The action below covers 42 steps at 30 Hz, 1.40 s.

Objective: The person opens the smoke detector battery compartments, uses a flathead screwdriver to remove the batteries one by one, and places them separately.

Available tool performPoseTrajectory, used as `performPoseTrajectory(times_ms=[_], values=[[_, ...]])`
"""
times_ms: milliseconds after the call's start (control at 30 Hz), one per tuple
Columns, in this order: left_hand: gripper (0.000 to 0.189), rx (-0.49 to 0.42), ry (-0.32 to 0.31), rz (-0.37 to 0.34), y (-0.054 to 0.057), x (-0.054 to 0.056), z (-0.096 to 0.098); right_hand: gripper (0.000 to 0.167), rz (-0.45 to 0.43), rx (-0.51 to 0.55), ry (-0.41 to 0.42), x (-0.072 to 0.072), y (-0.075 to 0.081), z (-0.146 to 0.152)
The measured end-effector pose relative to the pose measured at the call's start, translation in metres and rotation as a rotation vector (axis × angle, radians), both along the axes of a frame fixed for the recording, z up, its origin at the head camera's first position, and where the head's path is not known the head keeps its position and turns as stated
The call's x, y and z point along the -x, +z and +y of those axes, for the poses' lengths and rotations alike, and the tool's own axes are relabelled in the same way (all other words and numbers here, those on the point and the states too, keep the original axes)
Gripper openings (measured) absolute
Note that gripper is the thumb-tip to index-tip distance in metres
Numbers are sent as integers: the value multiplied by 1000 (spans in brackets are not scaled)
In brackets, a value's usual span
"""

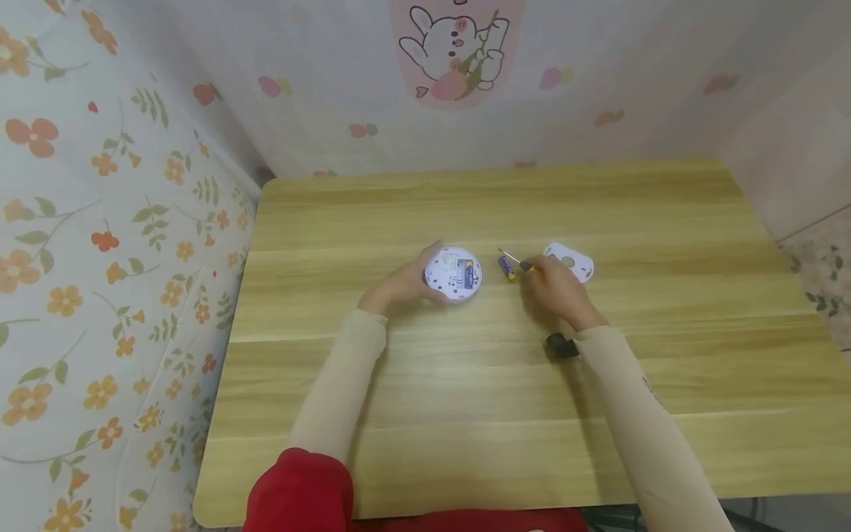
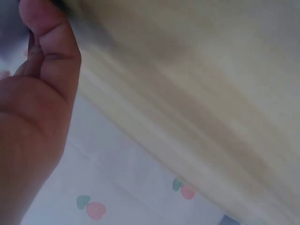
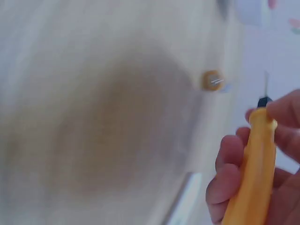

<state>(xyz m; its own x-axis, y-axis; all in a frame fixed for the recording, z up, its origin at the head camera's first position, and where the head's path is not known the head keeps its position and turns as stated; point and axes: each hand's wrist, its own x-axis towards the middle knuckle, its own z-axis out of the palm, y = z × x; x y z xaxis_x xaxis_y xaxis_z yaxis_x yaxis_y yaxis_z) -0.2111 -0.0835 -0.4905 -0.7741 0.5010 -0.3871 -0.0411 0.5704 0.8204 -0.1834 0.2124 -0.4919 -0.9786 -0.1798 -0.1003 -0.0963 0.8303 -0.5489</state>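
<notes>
My left hand (image 1: 410, 283) grips the left edge of a round white device (image 1: 442, 277), thumb at the near side and fingers at the far side. Its upturned face has small holes, a pale label and a compartment with a blue battery (image 1: 469, 273) in it. In the right wrist view, my right hand (image 3: 286, 140) holds a screwdriver (image 3: 258, 159) by its yellow handle. The head view has the thin metal shaft pointing left, above a loose blue-and-yellow battery (image 1: 507, 268) on the table. The left wrist view has the left hand (image 2: 42, 89) but hardly any of the device.
On the wooden table (image 1: 465, 414), a white oval plate (image 1: 582, 267) with a round hole lies just beyond my right hand. A dark object (image 1: 560, 346) shows at the right wrist. Patterned curtains (image 1: 319, 81) hang behind and to the left of the table.
</notes>
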Motion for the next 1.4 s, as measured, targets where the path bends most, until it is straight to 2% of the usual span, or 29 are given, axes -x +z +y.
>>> performPoseTrajectory(times_ms=[200,467,900,1133,1400], values=[[107,2,-52,18,5,8,-3,35,3,-16,103,-2,18,-11],[104,-21,-96,19,0,10,-3,33,30,-157,154,-4,28,-15],[100,-29,-72,7,-2,11,-3,34,19,-239,187,-5,31,-23],[99,-34,-87,24,-4,10,-5,34,5,-267,218,-2,33,-21],[99,-32,-89,40,-2,12,-5,33,54,-338,260,1,45,-26]])
